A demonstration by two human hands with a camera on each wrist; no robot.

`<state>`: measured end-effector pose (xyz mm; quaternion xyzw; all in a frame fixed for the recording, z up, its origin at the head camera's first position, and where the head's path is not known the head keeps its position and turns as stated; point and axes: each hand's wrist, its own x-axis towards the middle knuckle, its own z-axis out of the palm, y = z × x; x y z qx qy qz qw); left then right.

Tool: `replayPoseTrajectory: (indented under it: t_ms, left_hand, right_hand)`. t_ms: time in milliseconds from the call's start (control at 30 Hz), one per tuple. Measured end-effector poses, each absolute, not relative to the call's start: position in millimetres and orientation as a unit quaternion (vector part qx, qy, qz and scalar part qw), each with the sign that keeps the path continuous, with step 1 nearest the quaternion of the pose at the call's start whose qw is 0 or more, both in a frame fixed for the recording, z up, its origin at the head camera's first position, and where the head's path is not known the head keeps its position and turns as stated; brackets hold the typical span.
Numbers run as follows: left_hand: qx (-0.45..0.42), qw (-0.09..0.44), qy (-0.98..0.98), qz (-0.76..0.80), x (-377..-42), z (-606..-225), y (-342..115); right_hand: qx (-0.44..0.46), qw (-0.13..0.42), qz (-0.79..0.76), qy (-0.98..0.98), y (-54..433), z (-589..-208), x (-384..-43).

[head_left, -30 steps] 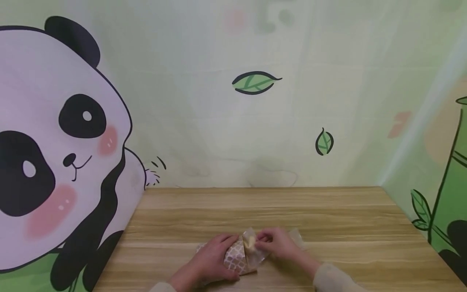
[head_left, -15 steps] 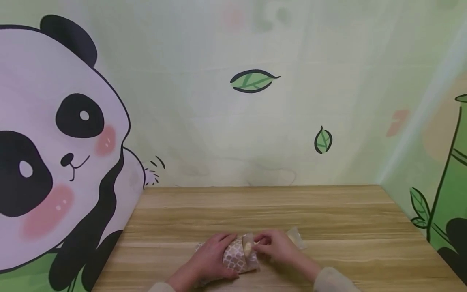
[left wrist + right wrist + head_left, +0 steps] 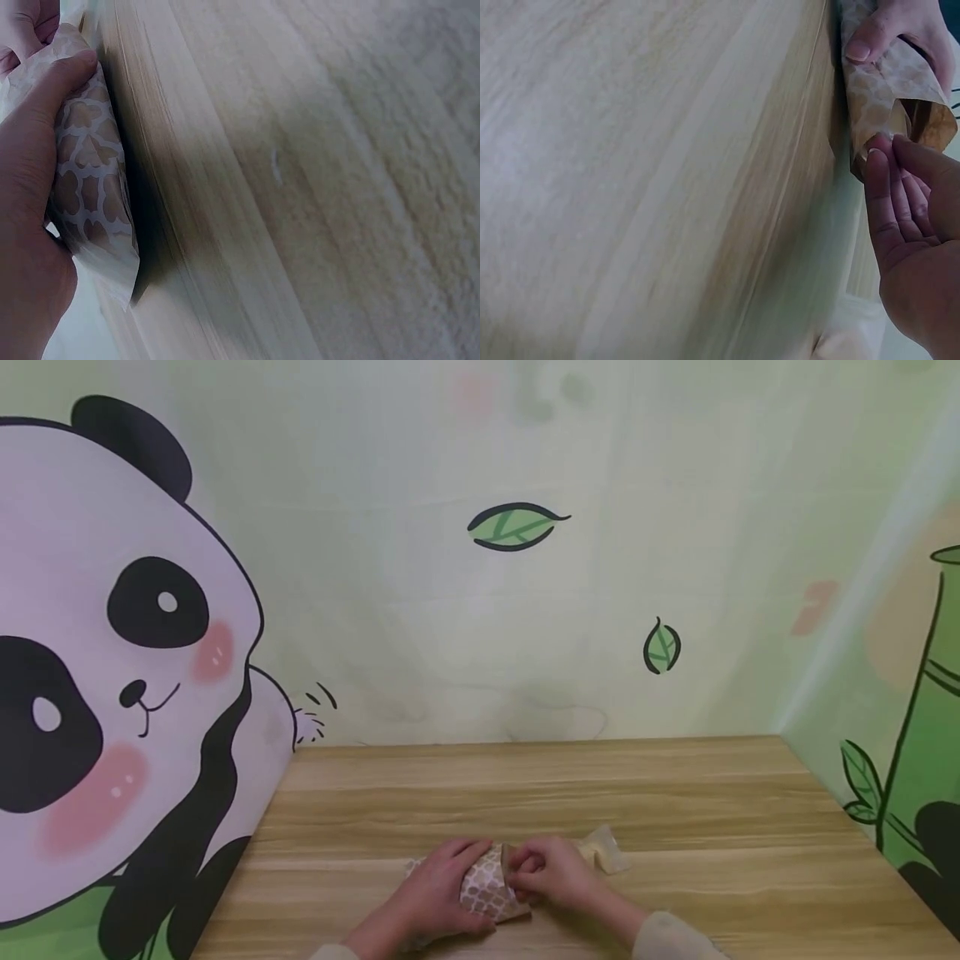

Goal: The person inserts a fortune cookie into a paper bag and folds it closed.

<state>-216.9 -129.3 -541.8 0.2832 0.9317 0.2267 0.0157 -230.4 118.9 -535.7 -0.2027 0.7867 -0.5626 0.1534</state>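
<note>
A brown paper bag (image 3: 486, 887) with a white net pattern lies on its side on the table. My left hand (image 3: 442, 893) grips it across its body, thumb at the near side and fingers over the far side. At the bag's mouth, facing right, my right hand (image 3: 558, 875) has its thumb and forefinger together. In the right wrist view, those fingertips (image 3: 885, 142) pinch the bag's rim, and the opening shows the brown inner wall. Beyond the right hand lies a clear packet (image 3: 611, 850) with something cream-coloured in it, partly hidden by the hand.
The wooden table (image 3: 360, 793) runs back to a pale green cloth backdrop (image 3: 420, 635). A big printed panda stands at the left, and printed bamboo (image 3: 926, 727) at the right.
The clear packet with pale contents that stuck out of the bag's mouth is out of sight. My right hand has moved left, closer to the mouth, uncovering more of the other packet.
</note>
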Motion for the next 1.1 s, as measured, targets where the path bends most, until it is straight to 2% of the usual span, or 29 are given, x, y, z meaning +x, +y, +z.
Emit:
replayPoseTrajectory:
  t_ms: [167, 467, 700, 900, 1100]
  left_hand:
    - [0.283, 0.014, 0.930, 0.236, -218, -542, -129]
    - [0.290, 0.003, 0.927, 0.237, -219, -545, -130]
    - [0.304, -0.010, 0.924, 0.231, -219, -546, -129]
    - [0.310, -0.011, 0.923, 0.229, -219, -546, -128]
    - [0.316, -0.010, 0.921, 0.229, -218, -544, -128]
  right_hand:
    - [-0.201, 0.149, -0.562, 0.788, 124, -533, -231]
    - [-0.193, 0.222, -0.640, 0.710, 126, -528, -229]
    - [-0.189, 0.236, -0.640, 0.707, 126, -527, -230]
    - [-0.197, 0.225, -0.627, 0.719, 153, -514, -239]
    - [-0.250, 0.150, -0.523, 0.801, 198, -489, -253]
